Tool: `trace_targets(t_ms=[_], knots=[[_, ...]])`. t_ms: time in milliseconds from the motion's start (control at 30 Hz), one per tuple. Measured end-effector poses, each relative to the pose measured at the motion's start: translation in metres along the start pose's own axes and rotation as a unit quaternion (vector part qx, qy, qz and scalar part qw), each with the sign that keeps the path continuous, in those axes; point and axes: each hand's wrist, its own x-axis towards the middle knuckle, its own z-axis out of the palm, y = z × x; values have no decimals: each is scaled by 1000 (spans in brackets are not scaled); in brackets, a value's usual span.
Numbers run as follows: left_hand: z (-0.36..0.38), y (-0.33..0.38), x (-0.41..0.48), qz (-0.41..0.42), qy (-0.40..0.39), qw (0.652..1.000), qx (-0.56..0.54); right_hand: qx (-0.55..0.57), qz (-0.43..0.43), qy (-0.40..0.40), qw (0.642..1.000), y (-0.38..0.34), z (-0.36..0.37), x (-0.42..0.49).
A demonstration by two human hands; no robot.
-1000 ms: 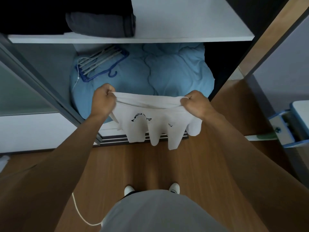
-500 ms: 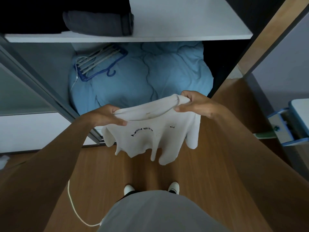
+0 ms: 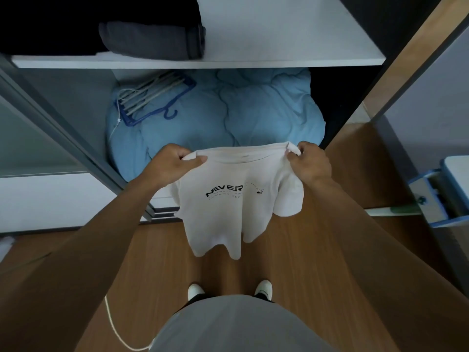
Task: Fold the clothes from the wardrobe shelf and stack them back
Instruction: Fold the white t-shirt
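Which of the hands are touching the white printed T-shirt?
Touching, both. The head view shows the left hand and right hand gripping the white printed T-shirt at its shoulders.

Word: "NEVER", in bold black capitals, the only text that can be read.
Carrier: the white shirt, on the side facing the camera.
Place: across the chest, below the collar, starting near the shirt's left edge and ending about mid-width.
Lie: the letters follow a shallow arch and the first letter sits lowest.
Right of it: thinner print runs on toward the shirt's right edge, broken by a crease; illegible.
Under it: two rows of small, widely spaced black letters; too small to read.
End mark: a small dark patch at the print's right end; cannot tell what it is.
Neck: a faint short mark inside the collar; unreadable.
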Motion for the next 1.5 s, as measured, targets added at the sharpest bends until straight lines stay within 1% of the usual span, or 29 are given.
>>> trace_targets(t_ms=[100, 200, 267, 367, 467, 567, 700, 800, 900, 933, 1000, 1067, 1100, 1167, 1233, 1300, 1333, 1367, 1400, 1433, 1467, 1500], knots=[[5, 16, -1, -25, 17, 1000, -5, 61, 7, -10, 998, -7, 2, -9], [11, 30, -3, -45, 12, 999, -8, 113, 6, -22, 993, -23, 10, -26], [21, 40, -4, -65, 19, 997, -33, 158, 3, -57, 986, -40, 18, -37], [38, 59, -4, -106, 31, 989, -95, 268, 29, -134, 954, -65, 32, -49], [51, 71, -6, -124, 16, 981, -145, 295, 39, -192, 935, -80, 37, -54], [57, 77, -8, -97, 29, 983, -155, 332, 37, -220, 917, -83, 32, -56], [61, 80, -7, -61, 19, 986, -151, 288, -35, -239, 927, -87, 24, -59], [57, 76, -6, -52, 5, 985, -166, 277, -80, -254, 923, -87, 22, -66], [48, 68, -8, -44, -36, 978, -203, 267, -107, -262, 921, -84, 22, -68], [45, 66, -9, -33, -54, 974, -220, 278, -106, -265, 917, -82, 21, -68], [42, 65, -12, -14, -85, 966, -242, 340, -77, -267, 898, -80, 18, -66], [42, 67, -13, 6, -97, 971, -220, 406, -38, -262, 875, -80, 16, -65], [42, 69, -13, 16, -96, 976, -196, 418, -27, -260, 870, -81, 16, -65], [42, 74, -14, 27, -91, 982, -161, 414, -19, -259, 873, -84, 17, -65], [41, 79, -16, 40, -85, 984, -152, 413, -18, -268, 870, -87, 17, -66], [38, 81, -17, 60, -68, 987, -132, 398, -33, -275, 874, -86, 17, -68], [37, 80, -18, 66, -58, 988, -125, 367, -58, -253, 893, -84, 16, -68], [36, 78, -19, 67, -49, 989, -123, 326, -92, -200, 920, -81, 15, -68], [34, 77, -20, 64, -43, 990, -122, 286, -125, -123, 942, -78, 14, -66], [32, 77, -21, 63, -40, 990, -118, 260, -152, -47, 952, -75, 12, -63], [30, 78, -22, 66, -43, 991, -108, 247, -172, 10, 954, -75, 8, -59], [28, 79, -23, 72, -53, 991, -98, 237, -186, 31, 953, -78, 5, -55]])
